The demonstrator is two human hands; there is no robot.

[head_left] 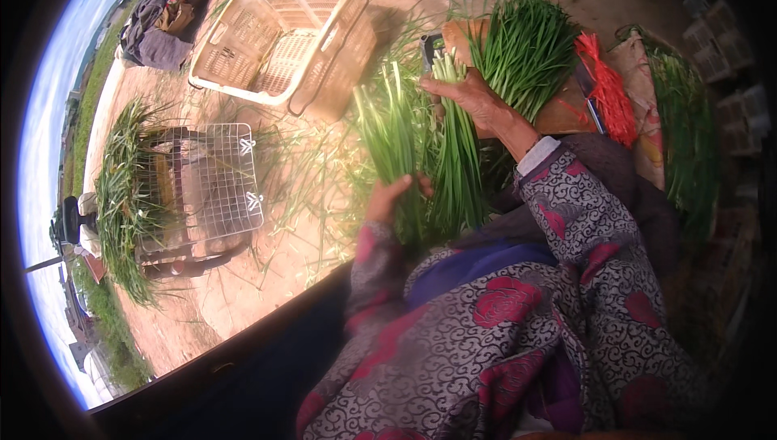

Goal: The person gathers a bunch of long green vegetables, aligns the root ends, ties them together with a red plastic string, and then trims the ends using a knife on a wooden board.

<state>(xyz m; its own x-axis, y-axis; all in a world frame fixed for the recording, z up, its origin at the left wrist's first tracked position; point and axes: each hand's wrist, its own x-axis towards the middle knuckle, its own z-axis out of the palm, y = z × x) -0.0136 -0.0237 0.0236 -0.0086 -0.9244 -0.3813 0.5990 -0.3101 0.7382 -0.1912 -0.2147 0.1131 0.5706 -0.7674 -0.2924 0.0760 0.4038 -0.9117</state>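
My left hand point(392, 197) is closed round the lower leaves of a bunch of garlic chives point(388, 132), whose pale stem ends point up and away from me. To its right, my right hand point(477, 102) grips a second bunch of garlic chives point(457, 161) near the white stem ends, with the long green leaves hanging toward my lap. Just beyond the right hand, a thick pile of green chives point(530, 51) lies on a brown board point(562, 116). The left fingers are partly hidden by leaves.
A cream plastic crate point(279, 98) stands beyond my left hand. Farther left is a wire rack point(222, 177) beside heaped leaves point(121, 197). Red plastic strips point(609, 92) lie at the board's right, beside a thin dark-blue tool point(591, 100). Loose leaves litter the ground.
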